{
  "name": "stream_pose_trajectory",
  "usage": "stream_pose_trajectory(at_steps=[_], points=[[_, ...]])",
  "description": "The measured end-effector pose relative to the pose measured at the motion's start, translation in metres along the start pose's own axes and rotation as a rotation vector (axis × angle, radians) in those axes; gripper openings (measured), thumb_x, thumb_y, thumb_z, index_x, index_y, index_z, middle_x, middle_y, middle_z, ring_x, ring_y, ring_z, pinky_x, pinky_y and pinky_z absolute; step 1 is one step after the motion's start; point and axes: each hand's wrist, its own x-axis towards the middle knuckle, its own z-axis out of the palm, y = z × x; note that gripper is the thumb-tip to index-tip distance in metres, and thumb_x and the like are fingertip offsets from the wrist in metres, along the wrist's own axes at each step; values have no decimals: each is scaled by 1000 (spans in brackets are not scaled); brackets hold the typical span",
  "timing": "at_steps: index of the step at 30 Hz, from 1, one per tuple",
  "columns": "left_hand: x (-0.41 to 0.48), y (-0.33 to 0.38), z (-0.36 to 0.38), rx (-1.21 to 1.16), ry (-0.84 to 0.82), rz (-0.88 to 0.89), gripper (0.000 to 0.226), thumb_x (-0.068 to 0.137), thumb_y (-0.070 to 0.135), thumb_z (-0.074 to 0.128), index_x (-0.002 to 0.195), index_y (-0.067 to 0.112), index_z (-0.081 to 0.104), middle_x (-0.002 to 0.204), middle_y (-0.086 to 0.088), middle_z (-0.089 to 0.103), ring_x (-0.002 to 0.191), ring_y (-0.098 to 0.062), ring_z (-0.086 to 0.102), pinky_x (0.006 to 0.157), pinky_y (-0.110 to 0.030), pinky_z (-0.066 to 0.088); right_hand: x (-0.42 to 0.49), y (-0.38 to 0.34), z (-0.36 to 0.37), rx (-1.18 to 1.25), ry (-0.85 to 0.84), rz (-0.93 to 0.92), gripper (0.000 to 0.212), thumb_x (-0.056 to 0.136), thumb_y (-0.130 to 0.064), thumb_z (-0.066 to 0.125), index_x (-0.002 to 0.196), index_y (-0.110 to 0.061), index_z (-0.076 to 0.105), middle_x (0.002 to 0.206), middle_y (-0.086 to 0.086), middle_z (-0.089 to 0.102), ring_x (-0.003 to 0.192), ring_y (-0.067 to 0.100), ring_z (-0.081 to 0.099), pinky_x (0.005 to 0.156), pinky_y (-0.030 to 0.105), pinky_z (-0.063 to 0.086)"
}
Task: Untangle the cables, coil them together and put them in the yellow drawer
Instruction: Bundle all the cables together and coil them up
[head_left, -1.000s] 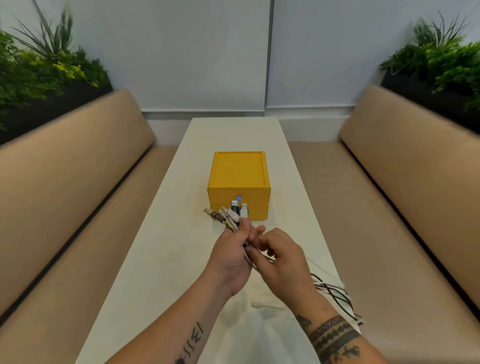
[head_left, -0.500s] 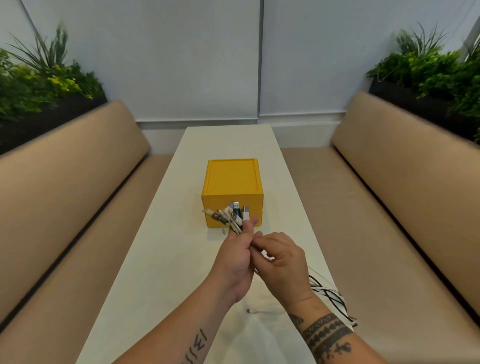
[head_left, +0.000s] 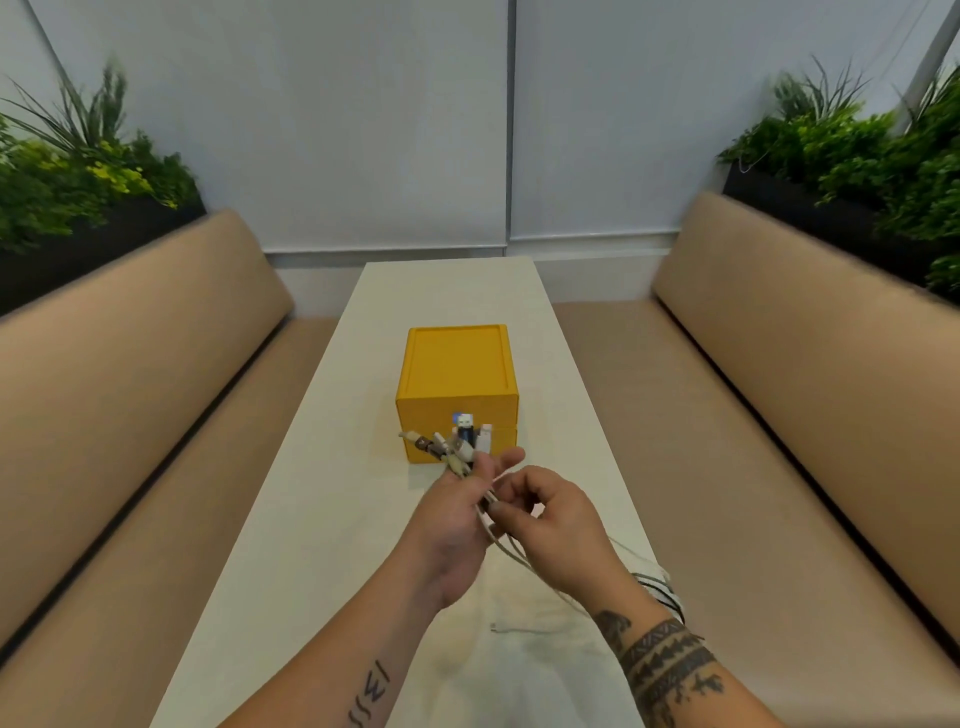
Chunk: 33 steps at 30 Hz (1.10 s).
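Nearest, well short of the yellow drawer (head_left: 457, 374), slack cables (head_left: 657, 590) trail over the table (head_left: 311, 519) edge, where they could snag or drag off and re-tangle. The right hand (head_left: 556, 525) pinches the strands. The left hand (head_left: 457, 519) grips the bundle loosely, so the plugs fanned just before the closed drawer may slip. No writing is legible.
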Motion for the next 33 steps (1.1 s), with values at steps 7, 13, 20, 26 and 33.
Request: stream_pose_trajectory(at_steps=[7,13,20,26,33], points=[[9,2,-28,-22,80,24,30,105,28,44,80,11,48,72,-3,48,83,-22,66,89,-46,44,-3,16,-10,-521,-167,13,24,84,-27,74,71,-34,54,91,-14,54,93,4,47,77,23,37],[4,-2,-25,39,73,94,23,105,25,43,89,10,47,67,0,49,68,-21,53,106,-56,41,-5,22,-17,-748,-289,29,3,88,-32,69,87,-34,66,102,-10,59,103,12,47,86,31,47],[-2,-3,-17,1,-7,143,22,105,23,40,88,9,42,68,-1,41,62,-18,40,99,-45,48,-5,26,-26,-830,-349,152,21,79,-30,76,67,-35,59,89,-11,56,93,11,53,74,26,46],[-9,-4,-16,96,-150,216,29,103,28,46,79,12,41,63,-2,35,60,-17,32,77,-37,40,0,28,-48,-834,-440,196,20,72,-37,81,70,-36,61,87,-15,58,82,5,56,59,21,40],[-14,-6,-14,258,-297,250,26,97,36,46,76,25,58,64,-1,34,63,-17,30,71,-31,39,23,-10,-52,199,-104,235,20,102,-29,53,117,-26,66,103,-4,75,84,18,69,72,33,50]])
